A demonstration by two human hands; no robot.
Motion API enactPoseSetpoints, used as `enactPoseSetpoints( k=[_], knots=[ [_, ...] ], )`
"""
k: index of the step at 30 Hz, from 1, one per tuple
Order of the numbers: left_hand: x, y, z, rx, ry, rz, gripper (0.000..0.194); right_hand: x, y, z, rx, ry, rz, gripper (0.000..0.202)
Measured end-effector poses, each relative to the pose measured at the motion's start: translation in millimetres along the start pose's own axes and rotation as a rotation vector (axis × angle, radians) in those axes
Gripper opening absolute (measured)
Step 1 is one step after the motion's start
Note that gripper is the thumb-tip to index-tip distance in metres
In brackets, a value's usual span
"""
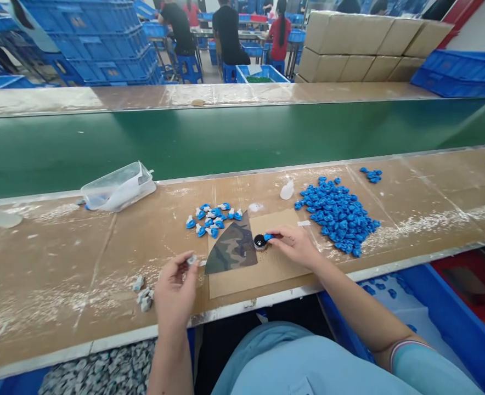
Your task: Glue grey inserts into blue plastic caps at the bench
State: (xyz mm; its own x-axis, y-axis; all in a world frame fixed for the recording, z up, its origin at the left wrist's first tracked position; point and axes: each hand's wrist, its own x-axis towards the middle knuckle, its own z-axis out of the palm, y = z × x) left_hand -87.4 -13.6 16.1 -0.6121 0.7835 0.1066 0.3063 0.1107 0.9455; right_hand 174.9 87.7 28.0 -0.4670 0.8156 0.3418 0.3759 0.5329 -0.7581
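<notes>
Between the thumb and fingers of my left hand [178, 285] is a small grey-white piece [192, 260]. My right hand [294, 244] pinches a small blue piece [268, 237] at the rim of a round black cup [260, 242]. The cup stands on a cardboard sheet [234, 284], beside a camouflage-patterned fan-shaped sheet [234, 247]. Behind that sheet lies a group of blue-and-white pieces [213, 218]. A large pile of blue pieces [337, 214] is to the right. Several grey pieces [145, 299] lie left of my left hand.
A clear plastic container [119, 187] and a small white bottle [287, 190] stand toward the green belt [226, 134]. Below the table edge are a bin of grey pieces [102, 367] and a blue crate [452, 312]. Across the belt, people sit near stacked crates and cartons.
</notes>
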Motion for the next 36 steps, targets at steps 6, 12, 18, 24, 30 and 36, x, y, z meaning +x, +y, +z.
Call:
enactPoseSetpoints(
  k=[6,12,18,24,30,36],
  knots=[
    [-28.0,11.0,39.7,-0.258,-0.219,-0.196,0.033,-0.3,1.3,-4.1,-0.116,-0.032,-0.095,0.019],
    [-34.7,8.5,51.0,-0.241,-0.309,-0.154,0.03,-0.9,3.5,-3.0,-0.199,-0.041,-0.122,0.021],
    [-38.2,3.1,55.3,-0.236,-0.333,-0.062,0.027,-1.7,2.8,-3.5,-0.223,-0.042,-0.124,0.022],
    [-41.7,2.6,61.0,-0.307,-0.351,-0.111,0.028,-2.2,1.7,-4.7,-0.118,-0.036,-0.043,0.02],
    [-48.2,10.4,70.4,-0.481,-0.367,-0.302,0.039,-11.6,-13.4,4.0,0.114,-0.042,0.11,0.017],
    [-51.2,10.1,73.6,-0.493,-0.409,-0.258,0.035,-19.0,-23.4,21.7,0.149,-0.093,-0.027,0.017]
  ],
)
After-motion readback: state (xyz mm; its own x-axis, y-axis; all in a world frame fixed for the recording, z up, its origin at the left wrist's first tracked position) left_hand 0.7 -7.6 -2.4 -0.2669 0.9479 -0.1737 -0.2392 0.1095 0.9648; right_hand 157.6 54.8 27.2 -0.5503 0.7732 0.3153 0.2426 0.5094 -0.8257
